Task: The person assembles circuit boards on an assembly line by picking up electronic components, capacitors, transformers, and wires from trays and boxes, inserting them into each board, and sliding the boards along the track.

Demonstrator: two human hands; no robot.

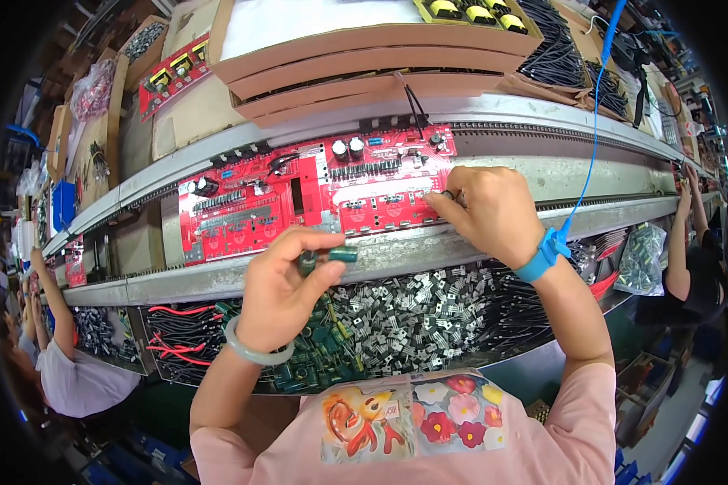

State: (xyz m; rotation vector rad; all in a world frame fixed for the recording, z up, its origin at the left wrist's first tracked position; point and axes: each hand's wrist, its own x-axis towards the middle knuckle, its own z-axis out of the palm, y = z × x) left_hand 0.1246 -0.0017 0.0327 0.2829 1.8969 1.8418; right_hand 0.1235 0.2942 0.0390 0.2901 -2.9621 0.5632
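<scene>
My left hand (279, 279) is closed in a pinch around green cylindrical capacitors (343, 255), held above the rail's near edge; one sticks out past the fingertips. My right hand (493, 206) is closed at the right edge of a red circuit board (356, 218), its fingertips close to the board's surface. A small dark part shows between those fingers, mostly hidden. Black, silver and blue components stand on this board. Beside it on the left lies a second red circuit board (247, 238) with similar parts. A blue strap (542, 257) with a coiled cord circles my right wrist.
Below the metal rail (429, 252), bins hold loose transistors (421, 319), green capacitors (315, 356) and black wires (186, 331). Beyond it stand stacked cardboard trays (380, 61). The blue cord (597, 137) hangs at the right. Other people work at both sides.
</scene>
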